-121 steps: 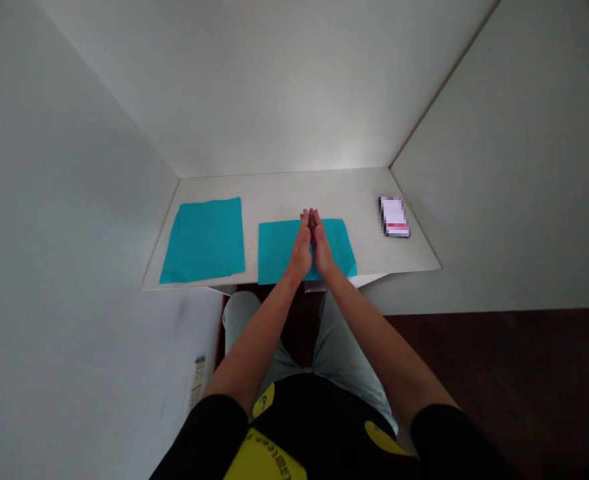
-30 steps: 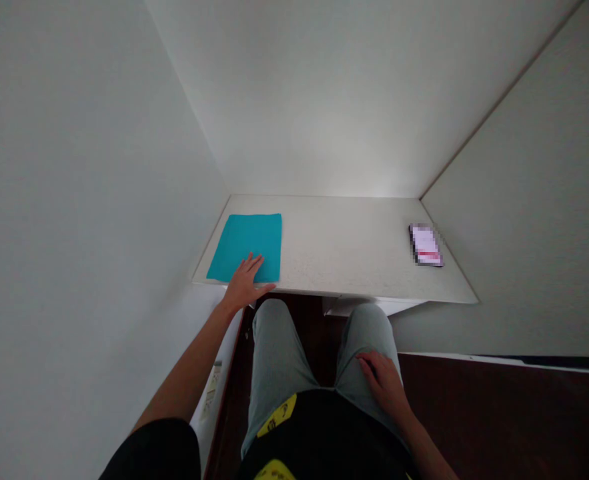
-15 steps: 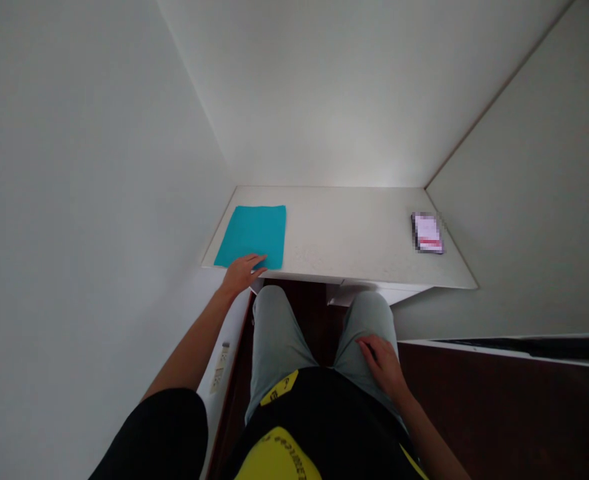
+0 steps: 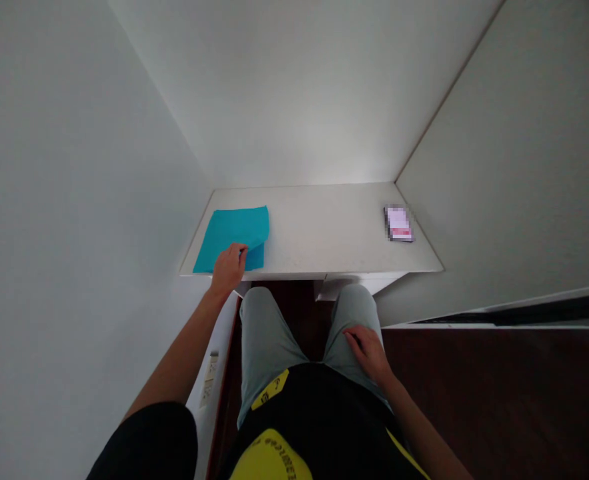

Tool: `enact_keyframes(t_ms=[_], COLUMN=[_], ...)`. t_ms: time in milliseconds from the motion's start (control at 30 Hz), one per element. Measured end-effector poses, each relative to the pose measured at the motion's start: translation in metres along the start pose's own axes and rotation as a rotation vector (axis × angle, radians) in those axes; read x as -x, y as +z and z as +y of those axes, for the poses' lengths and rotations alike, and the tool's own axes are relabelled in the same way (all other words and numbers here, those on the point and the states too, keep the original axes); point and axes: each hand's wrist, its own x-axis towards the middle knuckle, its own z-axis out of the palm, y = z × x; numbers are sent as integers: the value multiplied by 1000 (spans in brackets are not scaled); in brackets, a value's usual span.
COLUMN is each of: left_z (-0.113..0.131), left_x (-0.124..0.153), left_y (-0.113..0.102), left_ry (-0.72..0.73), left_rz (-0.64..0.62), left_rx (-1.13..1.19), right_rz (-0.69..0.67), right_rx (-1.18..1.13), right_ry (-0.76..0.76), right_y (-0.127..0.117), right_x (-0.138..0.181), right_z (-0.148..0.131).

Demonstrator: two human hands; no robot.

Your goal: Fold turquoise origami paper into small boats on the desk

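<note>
A teal sheet of paper (image 4: 234,227) lies on the left part of a white desk. My left hand (image 4: 229,268) is closed in a pinch at its near edge and lifts the near right corner, which curls up. Under that raised corner a second teal sheet (image 4: 255,258) shows, flat on the desk. My right hand (image 4: 367,350) rests on my right thigh, apart from the desk, fingers loosely laid out and holding nothing.
The white desk (image 4: 324,230) stands between walls on the left, back and right. A phone-like device with a blurred screen (image 4: 399,223) lies at its right end. A drawer front (image 4: 354,283) is below the desk edge. A wall socket (image 4: 209,379) is low on the left.
My left hand has gone from lying over the near edge of the teal paper to pinching and raising its corner. The view has shifted slightly; my right hand stays on my thigh.
</note>
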Motion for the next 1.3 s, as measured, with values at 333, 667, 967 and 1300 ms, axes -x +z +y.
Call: enact_keyframes(t_ms=[333,667,967,1300], left_z=[138,204,111,96], left_x=[38,49,38,-4], left_y=[34,31,22,80], left_ry=[177,229,228,-91], left_rz=[-305,-157,156,-134], left_rx=[65,225,443,322], right_rz=[234,54,160,271], right_rx=[-75,206,-182,-105], right_ry=[-100,-300,-149,116], right_y=[-18,-66,-74,-76], right_x=[-59,-163,-180,-209], right_z=[-22,-21,-19,-13])
